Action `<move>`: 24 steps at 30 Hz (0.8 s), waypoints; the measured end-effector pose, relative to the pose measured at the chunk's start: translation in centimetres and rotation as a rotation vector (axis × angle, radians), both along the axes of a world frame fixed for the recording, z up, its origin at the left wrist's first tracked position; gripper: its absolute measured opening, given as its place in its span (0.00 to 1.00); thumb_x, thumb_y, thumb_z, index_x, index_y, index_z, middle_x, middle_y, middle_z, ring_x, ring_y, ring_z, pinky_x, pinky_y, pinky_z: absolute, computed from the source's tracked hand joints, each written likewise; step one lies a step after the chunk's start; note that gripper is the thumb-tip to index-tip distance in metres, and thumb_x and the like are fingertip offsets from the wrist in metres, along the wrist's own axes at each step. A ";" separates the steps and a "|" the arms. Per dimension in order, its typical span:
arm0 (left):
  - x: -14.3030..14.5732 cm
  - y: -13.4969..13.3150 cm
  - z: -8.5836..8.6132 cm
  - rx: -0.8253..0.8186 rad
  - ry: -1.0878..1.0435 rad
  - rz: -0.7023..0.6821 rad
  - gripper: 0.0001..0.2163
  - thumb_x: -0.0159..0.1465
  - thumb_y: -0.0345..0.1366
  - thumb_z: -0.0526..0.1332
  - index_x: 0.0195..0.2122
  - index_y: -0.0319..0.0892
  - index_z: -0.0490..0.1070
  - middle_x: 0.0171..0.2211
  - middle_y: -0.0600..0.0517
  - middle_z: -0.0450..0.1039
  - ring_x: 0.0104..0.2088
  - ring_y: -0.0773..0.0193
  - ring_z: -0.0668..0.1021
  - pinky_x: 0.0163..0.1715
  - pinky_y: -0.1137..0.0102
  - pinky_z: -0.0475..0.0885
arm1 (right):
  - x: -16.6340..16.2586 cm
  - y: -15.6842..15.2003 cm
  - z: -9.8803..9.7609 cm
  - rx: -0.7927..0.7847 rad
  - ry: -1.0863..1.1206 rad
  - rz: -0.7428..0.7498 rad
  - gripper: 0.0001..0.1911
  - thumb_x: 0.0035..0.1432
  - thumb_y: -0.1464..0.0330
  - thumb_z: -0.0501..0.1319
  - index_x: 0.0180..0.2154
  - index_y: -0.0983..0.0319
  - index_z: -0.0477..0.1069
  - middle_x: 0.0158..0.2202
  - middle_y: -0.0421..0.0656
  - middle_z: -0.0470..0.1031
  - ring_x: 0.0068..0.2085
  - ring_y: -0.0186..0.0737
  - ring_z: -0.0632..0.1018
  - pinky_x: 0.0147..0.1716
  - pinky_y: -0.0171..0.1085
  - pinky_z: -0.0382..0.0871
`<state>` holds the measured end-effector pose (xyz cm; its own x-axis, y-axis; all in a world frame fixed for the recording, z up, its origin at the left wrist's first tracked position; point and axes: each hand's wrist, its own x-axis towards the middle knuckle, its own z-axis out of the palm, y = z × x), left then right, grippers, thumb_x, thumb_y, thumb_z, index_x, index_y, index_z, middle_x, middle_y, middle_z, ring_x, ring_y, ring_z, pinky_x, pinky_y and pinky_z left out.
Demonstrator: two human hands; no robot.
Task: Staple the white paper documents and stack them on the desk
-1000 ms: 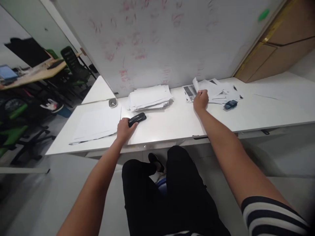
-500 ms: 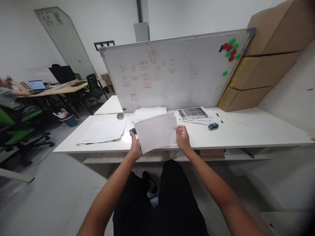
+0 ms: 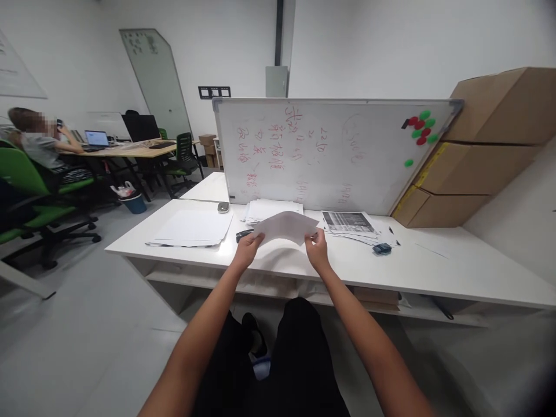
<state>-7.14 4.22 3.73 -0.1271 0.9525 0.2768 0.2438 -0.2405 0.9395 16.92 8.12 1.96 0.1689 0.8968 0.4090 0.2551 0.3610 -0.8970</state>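
Both hands hold a white sheet of paper [image 3: 284, 226] above the table, bowed upward in the middle. My left hand [image 3: 248, 249] pinches its left end, and my right hand [image 3: 316, 248] grips the right end. Beyond the sheet lies a stack of white papers [image 3: 273, 208], partly hidden by it. A black object [image 3: 243, 234], perhaps a stapler, shows just behind my left hand. To the left rests another pile of white paper [image 3: 189, 226]. Printed sheets [image 3: 347, 222] lie to the right, past my right hand.
A whiteboard [image 3: 269, 191] with red writing and magnets stands along the table's back. Cardboard boxes [image 3: 478, 168] are stacked at right. A small dark packet [image 3: 382, 249] and a mouse [image 3: 223, 207] lie on the white table [image 3: 434, 272]. A person [image 3: 47, 142] sits at a far desk.
The sheet was flat and tilted toward me; now it is bent into an arch and seen more edge-on. My head view has turned left and up.
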 end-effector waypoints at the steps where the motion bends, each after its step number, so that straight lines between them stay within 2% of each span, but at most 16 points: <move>1: -0.1 0.5 -0.6 0.001 0.027 0.014 0.25 0.60 0.58 0.59 0.45 0.41 0.79 0.48 0.46 0.79 0.52 0.47 0.77 0.54 0.57 0.69 | -0.4 0.4 -0.6 -0.032 -0.019 0.004 0.16 0.57 0.55 0.55 0.42 0.58 0.64 0.37 0.43 0.75 0.37 0.43 0.75 0.39 0.41 0.67; 5: -0.4 1.5 -3.7 -0.095 0.185 0.114 0.21 0.62 0.52 0.59 0.48 0.43 0.77 0.47 0.44 0.79 0.49 0.47 0.78 0.49 0.57 0.71 | -1.5 1.4 -3.1 -0.146 -0.124 0.069 0.13 0.54 0.54 0.57 0.30 0.57 0.64 0.26 0.38 0.70 0.30 0.41 0.70 0.34 0.39 0.64; 7: -0.5 1.5 -4.6 -0.132 0.262 0.147 0.19 0.63 0.50 0.59 0.49 0.44 0.76 0.47 0.43 0.79 0.48 0.47 0.78 0.48 0.57 0.71 | -1.6 1.6 -3.9 -0.166 -0.116 0.081 0.15 0.53 0.53 0.57 0.26 0.57 0.63 0.23 0.37 0.68 0.28 0.40 0.68 0.33 0.39 0.63; 9: -0.6 1.4 -5.0 -0.140 0.297 0.144 0.18 0.63 0.48 0.59 0.49 0.44 0.76 0.47 0.44 0.79 0.49 0.47 0.78 0.48 0.58 0.71 | -1.4 1.7 -4.3 -0.168 -0.075 0.074 0.16 0.54 0.53 0.57 0.27 0.58 0.64 0.24 0.37 0.69 0.30 0.40 0.68 0.33 0.38 0.63; 12: -0.8 1.2 -4.8 -0.128 0.262 0.121 0.18 0.63 0.48 0.58 0.47 0.44 0.76 0.48 0.45 0.79 0.49 0.49 0.78 0.48 0.60 0.70 | -0.9 1.8 -4.5 -0.143 0.053 0.113 0.17 0.53 0.52 0.60 0.33 0.60 0.69 0.30 0.40 0.74 0.34 0.40 0.71 0.38 0.39 0.65; 15: -0.7 1.0 -4.6 -0.169 0.226 0.098 0.17 0.63 0.50 0.59 0.42 0.43 0.77 0.44 0.47 0.80 0.46 0.50 0.79 0.45 0.61 0.71 | -0.5 2.1 -4.8 -0.133 0.184 0.146 0.19 0.52 0.52 0.62 0.37 0.61 0.70 0.34 0.41 0.75 0.36 0.40 0.72 0.41 0.39 0.66; 17: -0.5 0.7 -4.5 -0.197 0.227 0.065 0.18 0.62 0.51 0.59 0.39 0.42 0.78 0.41 0.47 0.80 0.43 0.51 0.79 0.42 0.62 0.72 | -0.4 2.2 -5.0 -0.152 0.172 0.108 0.18 0.53 0.52 0.61 0.36 0.61 0.69 0.33 0.41 0.74 0.35 0.40 0.72 0.41 0.40 0.66; 20: -0.5 0.4 -4.2 -0.081 0.274 0.090 0.19 0.64 0.51 0.56 0.43 0.42 0.77 0.42 0.46 0.79 0.42 0.54 0.79 0.42 0.64 0.72 | -0.3 2.3 -5.1 -0.147 0.121 0.005 0.17 0.55 0.53 0.58 0.35 0.60 0.68 0.34 0.41 0.74 0.36 0.41 0.72 0.43 0.41 0.66; 24: -1.9 1.7 -2.9 0.214 0.655 0.178 0.16 0.68 0.44 0.52 0.48 0.44 0.75 0.49 0.43 0.76 0.52 0.53 0.75 0.55 0.59 0.65 | -0.4 2.1 -5.0 -0.121 0.204 -0.097 0.17 0.55 0.57 0.55 0.38 0.61 0.71 0.37 0.43 0.76 0.40 0.43 0.74 0.46 0.42 0.67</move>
